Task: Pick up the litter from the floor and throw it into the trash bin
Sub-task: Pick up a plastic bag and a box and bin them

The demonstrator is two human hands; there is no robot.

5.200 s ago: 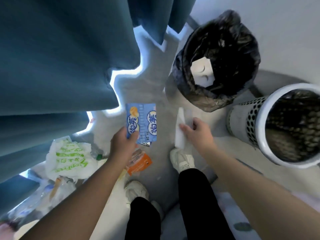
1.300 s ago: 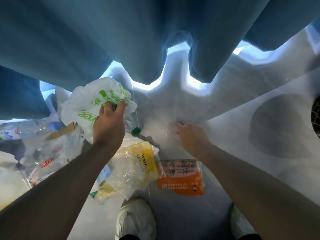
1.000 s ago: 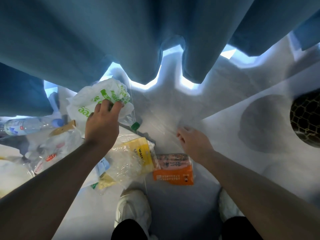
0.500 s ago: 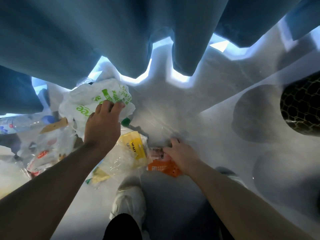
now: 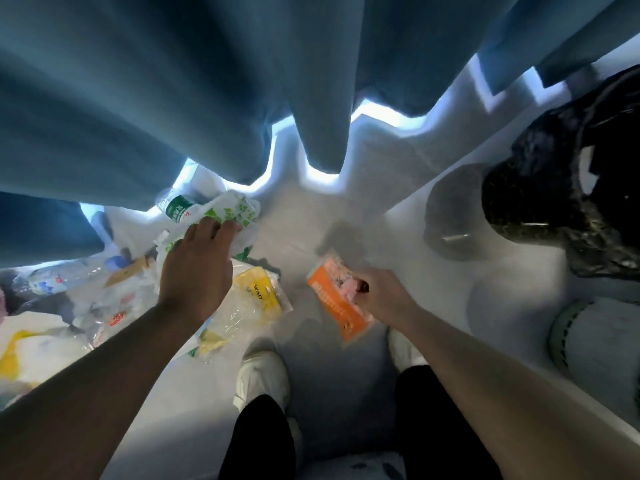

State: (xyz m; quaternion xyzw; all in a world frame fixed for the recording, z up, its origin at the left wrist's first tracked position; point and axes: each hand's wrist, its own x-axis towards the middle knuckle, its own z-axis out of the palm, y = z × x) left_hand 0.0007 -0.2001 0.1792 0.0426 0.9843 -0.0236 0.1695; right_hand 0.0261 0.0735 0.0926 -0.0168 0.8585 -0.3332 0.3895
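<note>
Orange film is caught in the right hand [image 5: 384, 292], thumb and curled fingers pinching the orange packet [image 5: 330, 303] at its nearer long edge. The packet hangs tilted and, by its shadow, seems lifted just off the floor [image 5: 346, 209], ahead of the right shoe [image 5: 403, 348]. It looks light, flat and floppy, with a slick skin, so the crimped seam is the surest place to pinch. The left hand [image 5: 195, 268] reaches further out, its fingers curled into the bunched plastic of a white bag with green print [image 5: 239, 211] close under the hem of the blue curtain [image 5: 138, 98]. Thin film like this weighs next to nothing but billows and slides, so it is better gathered in a fist than held by a corner. Just behind the bag lies a clear bottle with a green label [image 5: 176, 207], light, smooth and likely to roll, best taken round its body. Between the two hands a yellow and clear wrapper [image 5: 256, 296] rests on the floor beside the left wrist, and more wrappers and another bottle [image 5: 62, 280] are heaped further left. The trash bin [image 5: 540, 202], lined with a black bag, stands well apart at the far right, with a white perforated bin [image 5: 595, 341] nearer the right leg.
</note>
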